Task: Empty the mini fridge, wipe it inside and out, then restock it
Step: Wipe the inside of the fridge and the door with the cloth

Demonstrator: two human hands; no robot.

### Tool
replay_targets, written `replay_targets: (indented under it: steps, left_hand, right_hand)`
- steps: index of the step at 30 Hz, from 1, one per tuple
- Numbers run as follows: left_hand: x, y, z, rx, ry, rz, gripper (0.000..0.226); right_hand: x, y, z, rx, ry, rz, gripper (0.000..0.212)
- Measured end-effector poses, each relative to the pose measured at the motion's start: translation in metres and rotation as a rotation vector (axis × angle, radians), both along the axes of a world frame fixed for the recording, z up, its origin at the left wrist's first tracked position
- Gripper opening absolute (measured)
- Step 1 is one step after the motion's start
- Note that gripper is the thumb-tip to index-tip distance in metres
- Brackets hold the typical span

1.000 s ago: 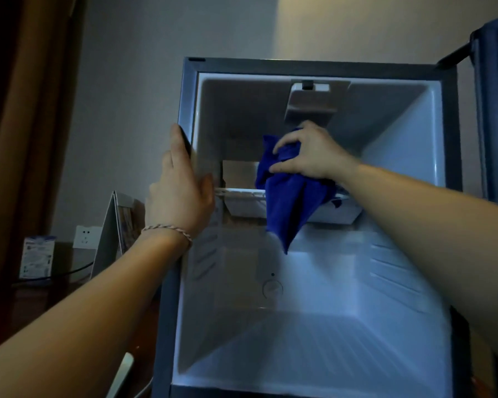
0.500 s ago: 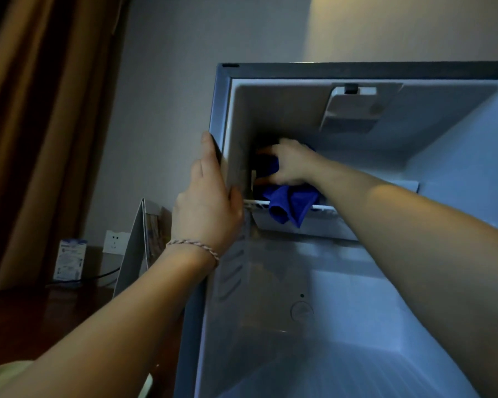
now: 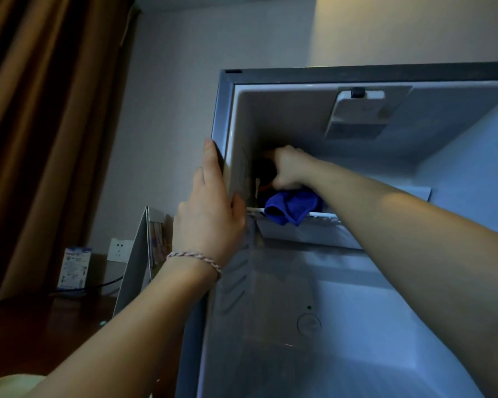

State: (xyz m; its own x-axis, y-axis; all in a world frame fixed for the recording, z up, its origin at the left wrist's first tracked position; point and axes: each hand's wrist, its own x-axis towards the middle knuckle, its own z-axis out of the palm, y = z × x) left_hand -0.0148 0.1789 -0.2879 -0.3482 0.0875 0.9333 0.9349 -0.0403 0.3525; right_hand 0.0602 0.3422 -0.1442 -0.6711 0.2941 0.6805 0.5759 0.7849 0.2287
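Head view shows the wiping step: right hand (image 3: 289, 168) clamps the cloth (image 3: 292, 207) deep inside the fridge (image 3: 223, 116), left hand (image 3: 210, 208) grips its edge; next, probably the wall below that hand.

Right hand (image 3: 289, 168), formerly at the centre of the open grey mini fridge (image 3: 270, 282) under the ceiling lamp housing, now reaches into the dark upper-left rear corner. The blue microfibre cloth (image 3: 292, 206), earlier hanging long below the fist, now lies bunched on the white wire shelf (image 3: 322, 215).
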Motion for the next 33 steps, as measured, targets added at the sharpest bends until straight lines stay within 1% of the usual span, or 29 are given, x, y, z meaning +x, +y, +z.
replay_targets:
  steps: [5,11,16,19,22,24,26,28,31,33]
  left_hand:
    - [0.001,-0.001,-0.001,-0.023,0.014,0.001,0.087]
    - [0.0,-0.004,0.0,-0.034,0.009,-0.033,0.089]
    - [0.003,-0.007,0.001,-0.04,-0.002,-0.015,0.084]
    - [0.005,-0.008,0.001,-0.032,-0.013,-0.031,0.075]
    - [0.005,-0.007,0.0,-0.027,-0.019,-0.045,0.073]
    - [0.005,-0.007,-0.002,-0.034,-0.023,-0.05,0.076]
    - [0.005,-0.006,-0.003,-0.043,-0.021,-0.046,0.08]
    - [0.003,-0.003,-0.003,-0.025,-0.016,-0.059,0.082]
    - [-0.001,0.0,-0.002,0.004,-0.003,-0.087,0.083]
    - [-0.001,-0.001,-0.003,-0.004,0.004,-0.078,0.084]
  right_hand:
    - [0.006,-0.002,0.0,0.009,-0.015,-0.084,0.058]
    - [0.051,0.009,-0.003,-0.063,-0.026,-0.09,0.055]
    - [0.111,0.023,-0.005,-0.196,0.077,-0.133,0.055]
    - [0.147,0.033,-0.007,-0.266,0.16,-0.149,0.049]
    - [0.162,0.036,-0.008,-0.318,0.255,-0.155,0.042]
    - [0.152,0.032,-0.006,-0.279,0.229,-0.194,0.039]
    - [0.131,0.024,-0.002,-0.211,0.181,-0.218,0.042]
    - [0.1,0.011,-0.002,-0.178,0.153,-0.168,0.043]
    - [0.048,-0.001,-0.005,-0.135,0.124,-0.057,0.035]
    - [0.022,-0.003,-0.006,-0.122,0.109,-0.042,0.042]
